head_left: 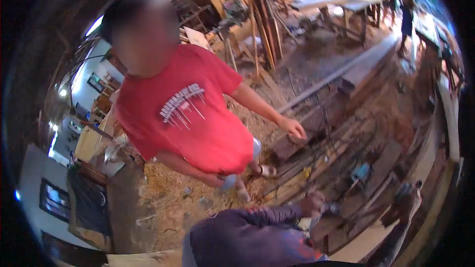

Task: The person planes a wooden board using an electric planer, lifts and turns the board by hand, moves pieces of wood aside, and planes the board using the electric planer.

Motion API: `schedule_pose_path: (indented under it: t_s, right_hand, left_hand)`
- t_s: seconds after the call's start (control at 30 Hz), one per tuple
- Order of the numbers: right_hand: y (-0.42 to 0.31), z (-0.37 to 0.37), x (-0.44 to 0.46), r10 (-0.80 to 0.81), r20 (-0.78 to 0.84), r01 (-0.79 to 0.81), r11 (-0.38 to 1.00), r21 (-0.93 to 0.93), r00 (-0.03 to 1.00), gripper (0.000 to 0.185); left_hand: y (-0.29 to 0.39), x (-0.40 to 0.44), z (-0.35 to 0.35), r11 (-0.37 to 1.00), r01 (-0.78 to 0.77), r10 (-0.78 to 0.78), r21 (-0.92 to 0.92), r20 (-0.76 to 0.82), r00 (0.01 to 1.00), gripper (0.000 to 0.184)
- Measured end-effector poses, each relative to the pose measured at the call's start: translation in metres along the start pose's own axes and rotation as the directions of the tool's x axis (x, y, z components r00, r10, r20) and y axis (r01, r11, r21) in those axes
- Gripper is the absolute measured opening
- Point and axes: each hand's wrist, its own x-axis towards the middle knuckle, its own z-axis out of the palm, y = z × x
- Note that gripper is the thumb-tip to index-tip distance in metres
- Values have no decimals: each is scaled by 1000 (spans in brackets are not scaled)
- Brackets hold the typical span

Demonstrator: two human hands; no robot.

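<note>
A dark purple sleeve at the bottom leads to my left hand point(312, 204), whose fingers look curled. A small greyish metal piece point(331, 208) sits beside it, but its kind is too blurred to name. Another dark sleeve rises at the lower right to my right hand point(406, 197), blurred and in shadow, near a long strip of wood point(414, 210). Its fingers cannot be made out. Between the two arms lies a pale board point(363, 244). Past the hands, a blue-green object point(360, 173) rests among dark wooden planks point(381, 165).
A person in a red shirt point(188, 113) stands close in front, left of the planks. Wood shavings point(163, 202) cover the floor. A long beam point(368, 66) runs toward the back right. Other people point(406, 10) and a loaded workbench point(341, 1) are farther off.
</note>
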Motion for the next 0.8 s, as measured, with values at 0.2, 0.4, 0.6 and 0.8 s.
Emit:
schedule_pose_path:
  t_s: [0.2,0.4,0.6,0.8]
  right_hand:
    - [-44,32,-113,187,102,-172,975,-141,977,35]
    - [-55,74,-252,293,191,-273,954,-126,937,48]
    - [-72,99,-327,261,61,-242,946,-217,963,48]
    - [-103,78,-385,248,-153,-286,896,-341,957,44]
  left_hand:
    - [30,-33,-20,982,135,-133,-130,30,991,9]
    - [25,-68,5,977,-28,56,-212,125,991,12]
    - [13,-82,9,996,-35,55,-82,259,964,14]
    - [27,-67,-26,997,-58,72,-53,337,939,12]
